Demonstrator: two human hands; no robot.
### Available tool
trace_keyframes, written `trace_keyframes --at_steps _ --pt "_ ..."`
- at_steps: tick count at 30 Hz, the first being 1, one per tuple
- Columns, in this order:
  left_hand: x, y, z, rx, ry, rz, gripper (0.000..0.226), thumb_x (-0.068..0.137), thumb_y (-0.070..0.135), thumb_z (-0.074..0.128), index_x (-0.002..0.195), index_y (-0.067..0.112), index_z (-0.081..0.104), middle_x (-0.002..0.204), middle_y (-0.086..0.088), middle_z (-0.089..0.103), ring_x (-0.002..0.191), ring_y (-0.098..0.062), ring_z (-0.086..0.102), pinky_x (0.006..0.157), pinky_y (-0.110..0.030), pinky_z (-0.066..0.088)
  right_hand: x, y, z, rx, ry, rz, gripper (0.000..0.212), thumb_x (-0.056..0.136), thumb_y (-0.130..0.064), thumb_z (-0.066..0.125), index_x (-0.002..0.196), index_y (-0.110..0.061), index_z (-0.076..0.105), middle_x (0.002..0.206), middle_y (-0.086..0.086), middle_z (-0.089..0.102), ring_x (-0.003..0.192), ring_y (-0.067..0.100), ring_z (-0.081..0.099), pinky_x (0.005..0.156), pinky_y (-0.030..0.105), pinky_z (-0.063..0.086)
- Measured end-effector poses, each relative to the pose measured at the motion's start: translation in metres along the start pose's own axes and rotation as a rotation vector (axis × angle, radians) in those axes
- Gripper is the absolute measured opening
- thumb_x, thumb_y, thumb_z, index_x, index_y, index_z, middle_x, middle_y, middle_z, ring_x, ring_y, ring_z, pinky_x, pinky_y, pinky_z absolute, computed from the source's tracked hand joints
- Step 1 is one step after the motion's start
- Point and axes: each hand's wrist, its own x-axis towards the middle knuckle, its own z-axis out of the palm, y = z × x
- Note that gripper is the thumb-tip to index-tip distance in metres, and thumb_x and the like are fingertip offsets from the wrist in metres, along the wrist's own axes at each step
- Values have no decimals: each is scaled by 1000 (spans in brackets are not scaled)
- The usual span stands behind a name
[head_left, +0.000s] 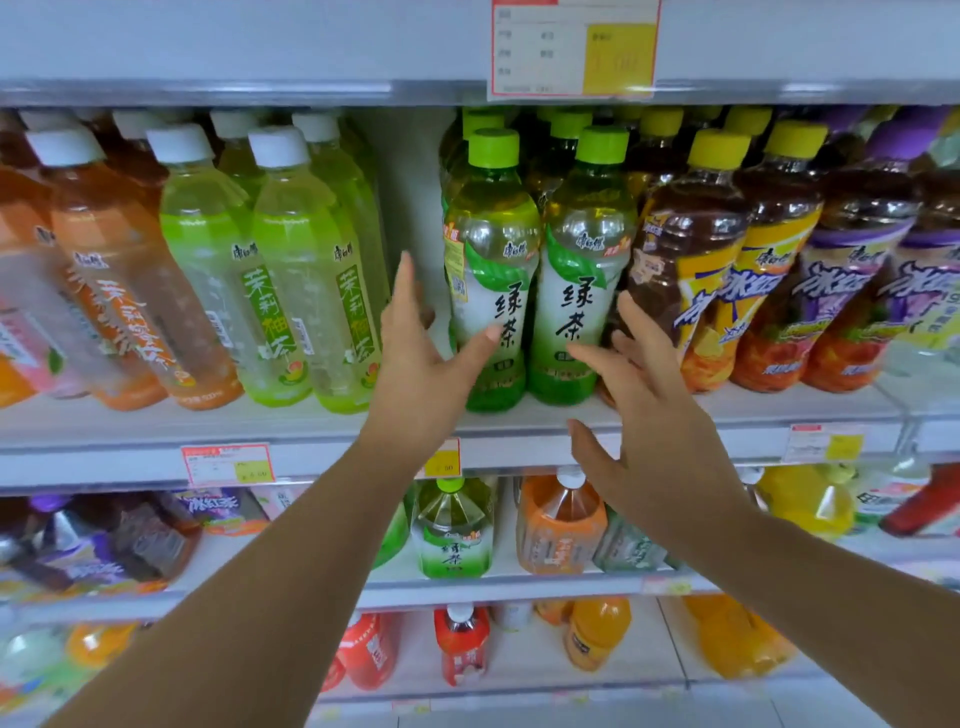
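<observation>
Two green-tea bottles with green caps stand side by side at the front of a shop shelf (519, 418), the left one (491, 244) and the right one (584, 249). My left hand (421, 353) is spread open just left of the left bottle, its thumb lying across the lower label. My right hand (649, 405) is open in front of the right bottle's lower right side, fingers straight, holding nothing. Whether its fingertips touch the bottle I cannot tell.
Pale green jasmine-tea bottles (306, 270) and orange ones (119, 280) stand to the left, across an empty gap. Dark iced-tea bottles with yellow caps (691, 260) and purple-labelled ones (852, 270) crowd the right. Price tags (227, 464) hang on the shelf edge. Lower shelves hold more drinks.
</observation>
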Motion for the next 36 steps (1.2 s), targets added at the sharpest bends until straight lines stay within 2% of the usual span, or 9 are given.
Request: trace_keyframes --at_steps 4,9,14,17,19,22,25,32,36 --pt "-57 -25 -13 -6 149 82 45 91 11 57 129 32 44 128 2 53 116 -7 53 91 -12 41 -44 -10 15 65 -70 28 39 82 -27 51 120 -20 56 130 3 51 112 15 48 78 22 45" --pt "-116 -86 -19 122 151 -13 27 90 2 55 104 24 61 101 15 63 94 5 59 83 -7 42 -93 -21 61 138 -258 136 32 78 -18 56 110 -19 63 107 -1 64 99 17 58 79 23 46" --pt "-125 -150 -31 317 118 -88 29 86 -1 55 107 18 63 111 2 59 100 -5 54 91 -17 41 -97 -29 123 227 -425 274 57 83 -17 65 136 -17 42 124 6 50 110 22 50 81 24 39" --pt "-112 -177 -48 417 137 -27 38 82 -4 58 117 13 59 115 0 51 109 -13 48 93 -5 29 -81 -27 164 196 -395 284 81 82 -25 68 146 -12 22 141 11 34 128 25 37 103 30 33" --pt "-101 -196 -57 442 155 -14 45 81 -2 61 123 10 53 121 -5 49 114 -16 45 93 -6 26 -72 -27 188 173 -349 318 88 80 -32 70 147 -8 18 142 16 32 129 31 35 105 34 32" --pt "-85 -219 -60 446 162 -14 53 80 5 65 129 9 46 126 -11 46 119 -19 38 94 -10 24 -67 -28 212 127 -268 380 89 77 -43 70 144 -7 23 138 14 36 124 29 36 100 34 33" --pt "-78 -229 -55 420 196 76 53 79 14 70 125 11 45 122 0 43 119 -19 39 98 -20 29 -69 -26 225 155 -145 368 87 71 -46 74 139 -8 34 132 10 42 121 26 39 99 31 33" --pt "-69 -264 -52 275 260 292 62 77 28 76 123 35 36 122 5 45 121 -19 46 103 -40 40 -73 -18 239 201 -53 304 86 68 -48 72 139 -19 34 126 -3 43 116 12 36 95 17 26" --pt "-60 -285 -52 268 327 411 58 79 30 72 123 37 36 121 9 47 120 -15 47 104 -38 39 -73 -13 249 203 28 261 85 63 -50 65 138 -22 34 118 -6 41 112 10 34 90 12 23"
